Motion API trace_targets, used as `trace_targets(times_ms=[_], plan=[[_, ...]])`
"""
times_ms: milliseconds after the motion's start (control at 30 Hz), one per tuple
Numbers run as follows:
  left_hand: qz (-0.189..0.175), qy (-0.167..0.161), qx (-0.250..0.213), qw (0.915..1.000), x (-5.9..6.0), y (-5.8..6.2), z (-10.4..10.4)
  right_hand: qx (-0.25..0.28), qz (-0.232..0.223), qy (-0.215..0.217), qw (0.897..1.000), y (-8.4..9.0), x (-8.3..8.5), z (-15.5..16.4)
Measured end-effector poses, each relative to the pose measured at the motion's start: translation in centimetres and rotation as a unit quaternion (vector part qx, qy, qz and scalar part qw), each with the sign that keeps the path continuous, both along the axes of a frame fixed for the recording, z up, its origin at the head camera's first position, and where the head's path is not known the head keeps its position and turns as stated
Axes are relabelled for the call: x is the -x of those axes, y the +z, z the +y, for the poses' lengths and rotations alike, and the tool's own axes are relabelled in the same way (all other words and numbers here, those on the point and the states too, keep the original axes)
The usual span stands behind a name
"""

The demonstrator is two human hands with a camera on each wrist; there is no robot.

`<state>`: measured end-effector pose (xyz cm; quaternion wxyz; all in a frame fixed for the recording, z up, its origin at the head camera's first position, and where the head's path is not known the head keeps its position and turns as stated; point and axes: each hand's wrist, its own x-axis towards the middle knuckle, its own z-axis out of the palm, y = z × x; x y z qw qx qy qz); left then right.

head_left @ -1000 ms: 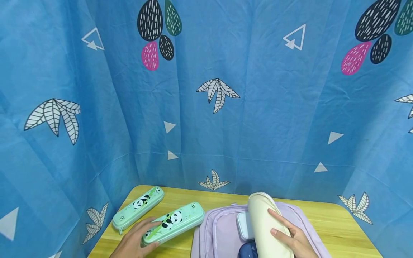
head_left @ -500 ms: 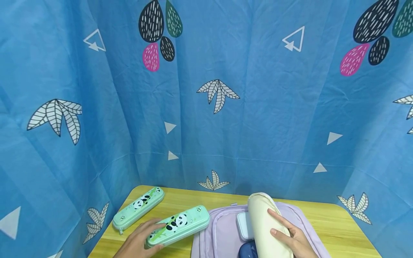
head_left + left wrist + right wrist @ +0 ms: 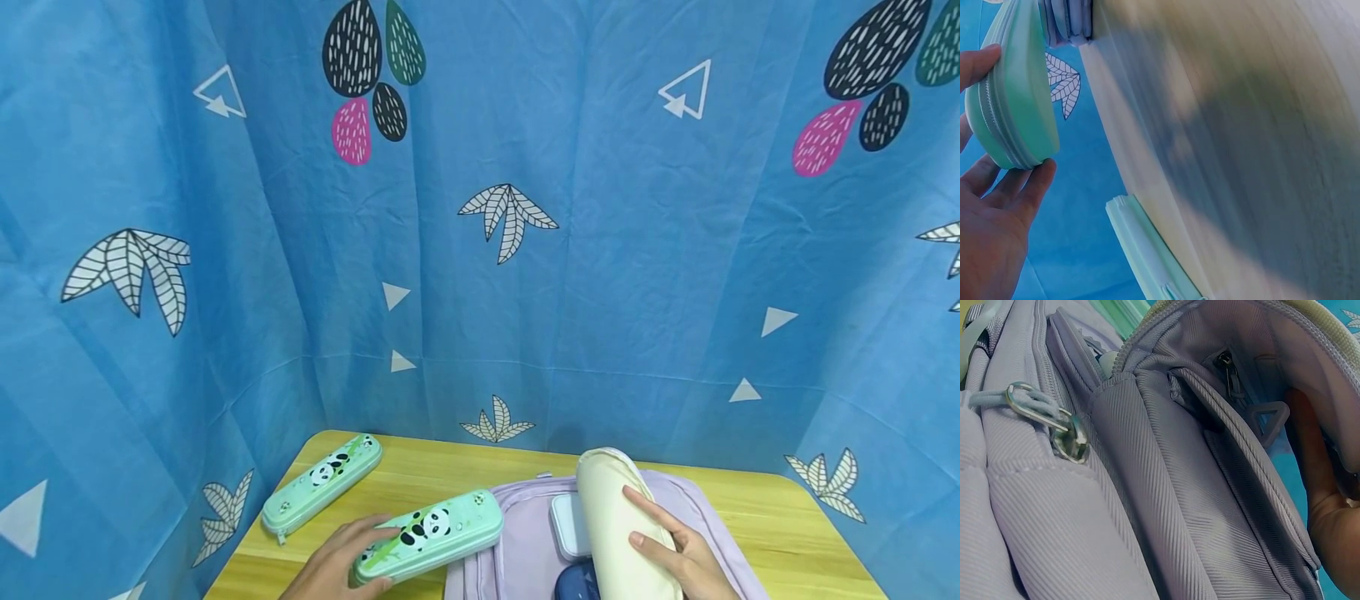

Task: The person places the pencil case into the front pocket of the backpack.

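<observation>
Panda case (image 3: 442,535) gripped in left hand (image 3: 337,560); flap (image 3: 609,521) in right hand (image 3: 684,552)

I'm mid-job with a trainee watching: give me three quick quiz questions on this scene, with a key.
1. True or false: the left hand grips a green panda case.
2. The right hand holds:
a) the navy item
b) the cream flap
c) the light blue item
3. Where does the other panda case lie in the head view?

Key:
1. True
2. b
3. On the table, left of the gripped one
</observation>
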<state>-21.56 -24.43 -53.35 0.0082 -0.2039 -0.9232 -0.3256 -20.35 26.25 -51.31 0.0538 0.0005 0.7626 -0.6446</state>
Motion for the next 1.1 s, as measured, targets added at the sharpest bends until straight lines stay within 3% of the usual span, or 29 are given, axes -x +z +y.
trace_targets(times_ms=[733,1100], plan=[[-0.024,-0.017,0.004,0.9996,-0.1,-0.1,1.3,0.016,0.008,-0.005,1.0,-0.2,0.1,0.0],[-0.002,-0.043,0.006,0.9991,-0.3,-0.6,1.5,0.018,0.013,-0.006,1.0,-0.3,0.0,0.0]])
